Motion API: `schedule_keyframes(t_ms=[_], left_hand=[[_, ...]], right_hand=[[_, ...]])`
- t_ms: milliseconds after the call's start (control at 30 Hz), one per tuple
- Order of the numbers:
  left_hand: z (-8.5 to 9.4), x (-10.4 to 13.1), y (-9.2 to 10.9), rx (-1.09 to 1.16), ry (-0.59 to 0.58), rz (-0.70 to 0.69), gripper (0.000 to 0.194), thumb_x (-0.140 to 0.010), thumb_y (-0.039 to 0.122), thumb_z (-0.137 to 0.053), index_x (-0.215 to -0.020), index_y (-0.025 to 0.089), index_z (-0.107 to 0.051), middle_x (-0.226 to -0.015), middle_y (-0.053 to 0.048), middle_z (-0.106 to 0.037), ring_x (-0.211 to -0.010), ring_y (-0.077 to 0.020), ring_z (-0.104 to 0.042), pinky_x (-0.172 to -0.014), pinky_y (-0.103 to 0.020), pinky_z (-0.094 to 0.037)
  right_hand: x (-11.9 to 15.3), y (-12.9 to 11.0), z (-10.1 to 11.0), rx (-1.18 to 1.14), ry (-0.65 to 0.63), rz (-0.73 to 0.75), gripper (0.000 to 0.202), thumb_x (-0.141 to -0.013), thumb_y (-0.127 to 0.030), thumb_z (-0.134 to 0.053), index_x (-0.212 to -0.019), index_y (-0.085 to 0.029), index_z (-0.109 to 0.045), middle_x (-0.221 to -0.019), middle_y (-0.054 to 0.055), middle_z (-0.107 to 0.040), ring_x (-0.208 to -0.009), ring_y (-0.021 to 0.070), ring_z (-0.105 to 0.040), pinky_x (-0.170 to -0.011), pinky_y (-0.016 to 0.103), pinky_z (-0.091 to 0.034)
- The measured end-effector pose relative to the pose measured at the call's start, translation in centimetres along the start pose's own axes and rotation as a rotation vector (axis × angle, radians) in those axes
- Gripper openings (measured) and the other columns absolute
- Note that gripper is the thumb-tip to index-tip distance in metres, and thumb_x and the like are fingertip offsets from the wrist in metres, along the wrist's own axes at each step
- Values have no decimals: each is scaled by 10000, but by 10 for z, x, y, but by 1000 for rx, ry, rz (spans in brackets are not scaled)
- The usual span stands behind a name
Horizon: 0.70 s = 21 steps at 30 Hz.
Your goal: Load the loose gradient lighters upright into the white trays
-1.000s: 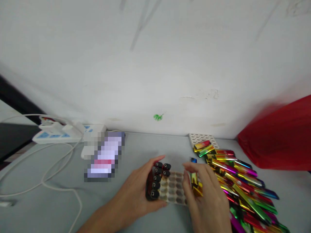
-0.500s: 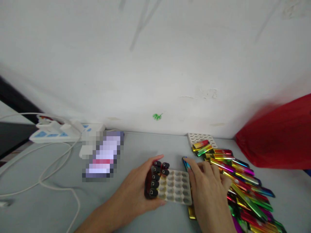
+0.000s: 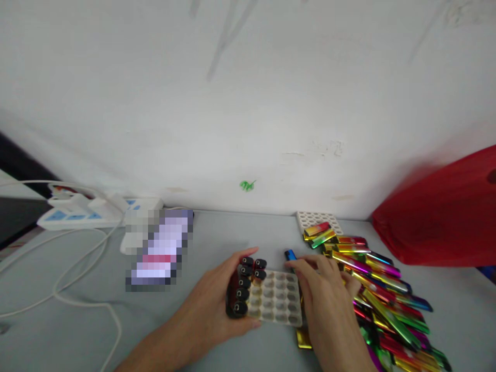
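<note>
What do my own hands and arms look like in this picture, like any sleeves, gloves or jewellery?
Your left hand and right hand are both bare, with no gloves. No sleeve, watch or bracelet shows on the parts of your left forearm and right wrist in view. No ring is visible, though some fingers are partly hidden.

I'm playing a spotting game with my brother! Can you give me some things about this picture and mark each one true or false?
1. The left hand holds the tray. True.
2. Every hole has a black top in it. False: many holes have none.
3. The shiny pile is right of the tray. True.
4. The phone is right of the tray. False: it's left.
5. The wall has a green mark. True.
</note>
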<state>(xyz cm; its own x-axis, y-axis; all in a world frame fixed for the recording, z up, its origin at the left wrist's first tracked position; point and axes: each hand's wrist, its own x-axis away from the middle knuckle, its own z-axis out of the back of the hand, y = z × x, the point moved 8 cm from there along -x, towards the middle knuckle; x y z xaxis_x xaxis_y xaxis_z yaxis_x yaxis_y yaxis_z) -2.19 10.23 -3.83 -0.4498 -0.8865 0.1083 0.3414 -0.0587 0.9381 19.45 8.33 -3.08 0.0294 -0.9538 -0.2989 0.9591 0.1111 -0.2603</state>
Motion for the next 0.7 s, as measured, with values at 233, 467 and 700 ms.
schedule_keyframes(t_ms=[233, 467, 700], left_hand=[[-1, 1, -1, -26, -9, -22, 1065, -736, 170, -946, -1646, 365, -428, -1386, -53, -741, -1190, -319, -766, -1067, -414, -623], [2, 1, -1, -67, -2, -19, 1096, -744, 157, -971, -1652, 382, -399, -1391, -25, -747, -1212, -307, -766, -1119, -414, -592], [2, 1, -2, -65, 15, -8, 1076, -738, 170, -971, -1641, 356, -417, -1474, -63, -718, -1314, -346, -727, -1207, -471, -538]], right_hand=[[-1, 7, 2, -34, 46, -52, 331, -1087, -246, -562, -1375, -340, -694, -1197, 81, -824, -1107, 355, -720, -924, 485, -339], [-5, 8, 0, 59, 63, -32, 315, -1110, -249, -523, -1353, -318, -712, -1199, 97, -813, -1112, 355, -712, -910, 486, -330], [-3, 8, -3, 91, 51, -15, 287, -1101, -263, -589, -1325, -329, -755, -1216, 112, -794, -1119, 348, -723, -953, 515, -317]])
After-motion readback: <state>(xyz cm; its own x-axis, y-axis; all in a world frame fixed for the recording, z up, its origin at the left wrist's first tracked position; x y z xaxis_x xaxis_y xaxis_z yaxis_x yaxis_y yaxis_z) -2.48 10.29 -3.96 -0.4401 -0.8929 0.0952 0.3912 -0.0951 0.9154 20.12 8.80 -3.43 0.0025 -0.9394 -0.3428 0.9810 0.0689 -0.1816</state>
